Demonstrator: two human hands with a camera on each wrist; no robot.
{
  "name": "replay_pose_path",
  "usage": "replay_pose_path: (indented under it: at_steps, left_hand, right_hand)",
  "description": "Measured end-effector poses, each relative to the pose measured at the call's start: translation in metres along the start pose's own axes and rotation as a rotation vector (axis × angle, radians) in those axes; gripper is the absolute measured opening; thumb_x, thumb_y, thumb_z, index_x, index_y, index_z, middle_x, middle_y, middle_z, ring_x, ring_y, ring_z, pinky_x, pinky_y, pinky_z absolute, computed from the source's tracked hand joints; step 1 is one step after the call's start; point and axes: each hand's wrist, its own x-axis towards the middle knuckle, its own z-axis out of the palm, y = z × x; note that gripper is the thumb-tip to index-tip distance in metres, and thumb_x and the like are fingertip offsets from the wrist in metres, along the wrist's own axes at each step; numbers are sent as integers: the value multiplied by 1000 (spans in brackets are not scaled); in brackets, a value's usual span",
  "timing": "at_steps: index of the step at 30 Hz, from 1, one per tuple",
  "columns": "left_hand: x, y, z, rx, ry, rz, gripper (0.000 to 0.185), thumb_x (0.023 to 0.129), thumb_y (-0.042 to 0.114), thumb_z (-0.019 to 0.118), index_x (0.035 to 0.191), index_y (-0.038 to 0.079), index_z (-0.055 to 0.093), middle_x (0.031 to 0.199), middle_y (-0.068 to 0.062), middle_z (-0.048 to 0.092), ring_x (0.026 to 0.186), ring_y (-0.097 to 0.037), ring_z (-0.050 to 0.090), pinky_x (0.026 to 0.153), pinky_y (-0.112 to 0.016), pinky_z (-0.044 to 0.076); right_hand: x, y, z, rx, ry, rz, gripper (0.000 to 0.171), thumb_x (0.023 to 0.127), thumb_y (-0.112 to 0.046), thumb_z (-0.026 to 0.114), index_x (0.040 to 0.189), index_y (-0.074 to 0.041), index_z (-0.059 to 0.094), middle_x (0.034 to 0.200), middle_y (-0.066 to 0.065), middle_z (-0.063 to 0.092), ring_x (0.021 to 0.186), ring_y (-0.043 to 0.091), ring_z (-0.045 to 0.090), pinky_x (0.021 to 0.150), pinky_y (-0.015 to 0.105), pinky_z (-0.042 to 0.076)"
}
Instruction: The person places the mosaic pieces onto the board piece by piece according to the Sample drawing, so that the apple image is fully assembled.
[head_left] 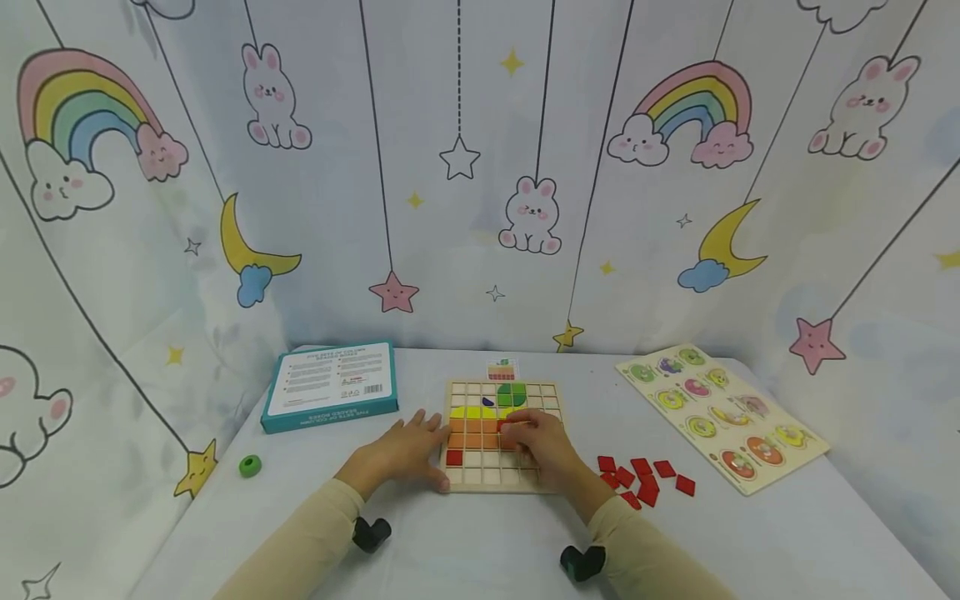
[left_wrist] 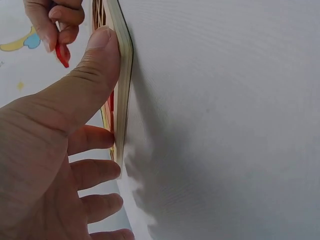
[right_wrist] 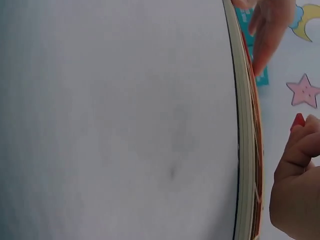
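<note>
A wooden grid board (head_left: 491,489) lies on the table with colored tiles in its cells: green pieces (head_left: 512,394) at the top, a yellow row (head_left: 468,412), orange rows (head_left: 475,440) below, and a red tile (head_left: 454,457) at the lower left. My left hand (head_left: 405,456) rests at the board's left edge, fingers spread and fairly straight, thumb (left_wrist: 97,55) against the side. Over the middle of the board my right hand (head_left: 546,446) pinches a small red tile (right_wrist: 298,120) between thumb and fingers. Loose red tiles (head_left: 648,490) lie right of that hand.
A small pattern card (head_left: 502,369) stands behind the board. At the left back is a teal box (head_left: 330,387), with a green ring-shaped piece (head_left: 251,466) nearer the front. A sheet of fruit pictures (head_left: 723,417) lies at the right. Printed cloth hangs around the table.
</note>
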Motion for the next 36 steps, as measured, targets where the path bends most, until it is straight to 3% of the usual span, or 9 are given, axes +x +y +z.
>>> replay_pose_path:
  at_steps: [5,10,14,18,22,26,29,33,36]
  left_hand:
    - [1,-1,0,7,-1,-12,97,76,57,84,156,16,44,164,-11,36,155,-38,20,121,-63,22]
    - [1,1,0,7,3,-7,97,77,55,84,155,15,45,164,-12,36,155,-39,21,120,-63,23]
    - [1,3,1,13,5,-1,96,77,55,84,155,14,45,163,-12,37,154,-39,23,120,-63,24]
    - [1,3,2,17,3,4,96,77,55,84,155,14,45,163,-13,37,154,-40,23,120,-63,24]
    - [0,3,1,15,6,1,96,78,54,84,155,14,44,163,-13,36,154,-39,22,120,-63,24]
    - [-1,5,0,4,10,-1,94,78,52,85,155,14,45,163,-13,37,154,-39,23,120,-64,24]
    - [-2,6,1,-10,7,3,93,79,50,84,155,13,45,163,-13,38,154,-40,23,120,-64,24]
    - [-3,6,3,-21,9,-7,92,79,49,85,154,12,46,162,-14,38,154,-40,24,119,-64,24]
    - [-4,6,5,-17,9,-11,92,79,49,85,154,11,45,162,-13,39,154,-38,25,119,-64,25]
  right_hand:
    - [-6,-3,28,-320,-121,-74,30,91,-13,74,119,-5,69,90,6,67,66,14,56,53,22,45]
    - [-11,-8,42,-647,-127,-181,22,90,-10,73,112,-8,73,87,0,62,76,15,56,56,25,45]
    - [-12,-9,45,-710,-110,-189,23,90,-10,73,113,-9,74,87,0,62,79,17,56,58,27,46]
    - [-15,-7,34,-636,-91,-151,28,93,-15,73,121,-12,71,96,1,64,85,19,57,64,28,50]
    - [-23,-14,-10,-419,-43,-139,33,96,-16,69,128,-9,67,101,6,63,80,21,56,63,28,49]
    - [-41,-23,-89,-198,67,-119,43,101,-23,65,140,-7,58,101,5,60,73,19,53,58,26,45]
    - [-60,-21,-152,-133,158,-83,49,103,-32,63,145,-10,53,96,-1,60,71,13,51,57,23,43]
    - [-82,-11,-213,-83,175,-14,30,103,-33,63,131,-23,66,91,-8,62,68,8,50,56,20,43]
    - [-92,-3,-239,-24,153,67,14,103,-28,63,112,-32,73,90,-8,62,67,6,50,56,17,44]
